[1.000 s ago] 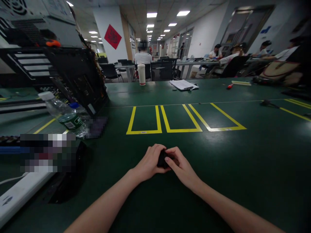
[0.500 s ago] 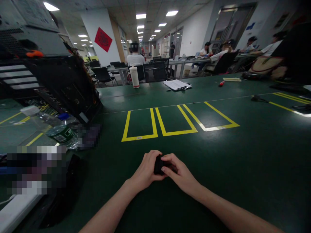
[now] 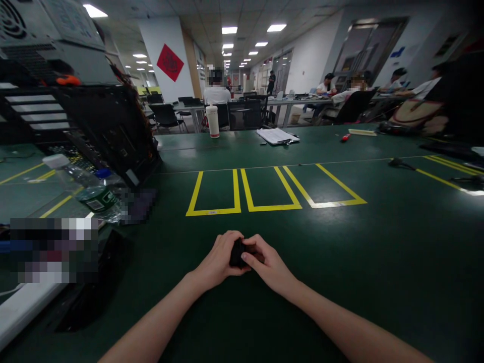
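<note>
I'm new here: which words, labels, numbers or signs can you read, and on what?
Nothing is clearly legible.
Red diamond sign on the pillar: too blurred.
Green label on the plastic bottle: too small.
Sticker on the yellow tape: too small.
Clipboard papers: too small.
Black object held by the left hand and right hand: no lettering visible.

black object [image 3: 236, 254]: partly hidden by hands [image 3: 218, 258] | forearms [image 3: 161, 310]: cut off by bottom edge

Bare left hand [image 3: 217, 256], bare right hand [image 3: 270, 262], slim wrists [image 3: 195, 281], forearms [image 3: 342, 317] uncovered
</note>
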Motion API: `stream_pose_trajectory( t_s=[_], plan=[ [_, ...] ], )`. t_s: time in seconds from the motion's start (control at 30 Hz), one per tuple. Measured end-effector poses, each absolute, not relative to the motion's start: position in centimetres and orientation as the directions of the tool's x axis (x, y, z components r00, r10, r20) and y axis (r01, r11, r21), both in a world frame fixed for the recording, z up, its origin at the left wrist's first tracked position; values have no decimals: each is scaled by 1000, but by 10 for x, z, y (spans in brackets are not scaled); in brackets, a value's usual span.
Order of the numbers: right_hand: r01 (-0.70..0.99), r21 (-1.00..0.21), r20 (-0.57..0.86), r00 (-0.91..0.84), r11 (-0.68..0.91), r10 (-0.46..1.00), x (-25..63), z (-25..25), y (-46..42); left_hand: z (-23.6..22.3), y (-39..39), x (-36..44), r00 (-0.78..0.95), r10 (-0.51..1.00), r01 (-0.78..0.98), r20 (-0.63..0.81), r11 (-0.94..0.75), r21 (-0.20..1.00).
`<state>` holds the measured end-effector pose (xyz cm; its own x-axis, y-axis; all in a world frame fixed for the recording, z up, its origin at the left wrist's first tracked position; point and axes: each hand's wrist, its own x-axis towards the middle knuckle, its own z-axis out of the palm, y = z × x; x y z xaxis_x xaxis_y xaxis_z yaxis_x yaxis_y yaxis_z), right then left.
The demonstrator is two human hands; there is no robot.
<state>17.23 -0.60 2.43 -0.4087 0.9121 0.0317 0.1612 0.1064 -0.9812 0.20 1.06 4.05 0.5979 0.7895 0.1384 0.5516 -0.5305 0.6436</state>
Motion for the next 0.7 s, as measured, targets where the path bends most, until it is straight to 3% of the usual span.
stream_pose_trajectory(
  t_s=[0.2, 0.43, 0.7],
  plan=[
    [173, -983, -4, -364, 64, 931, 169, 19, -5, 42, 10, 2, 601, 787, 538, 139, -527, 658],
    [202, -964, 77, -409, 172, 909, 170, 20, -7, 42, 7, -1, 597, 791, 549, 130, -521, 653],
    [152, -985, 19, -387, 84, 922, 159, 20, -4, 45, 7, -7, 593, 797, 553, 119, -509, 660]
  ],
)
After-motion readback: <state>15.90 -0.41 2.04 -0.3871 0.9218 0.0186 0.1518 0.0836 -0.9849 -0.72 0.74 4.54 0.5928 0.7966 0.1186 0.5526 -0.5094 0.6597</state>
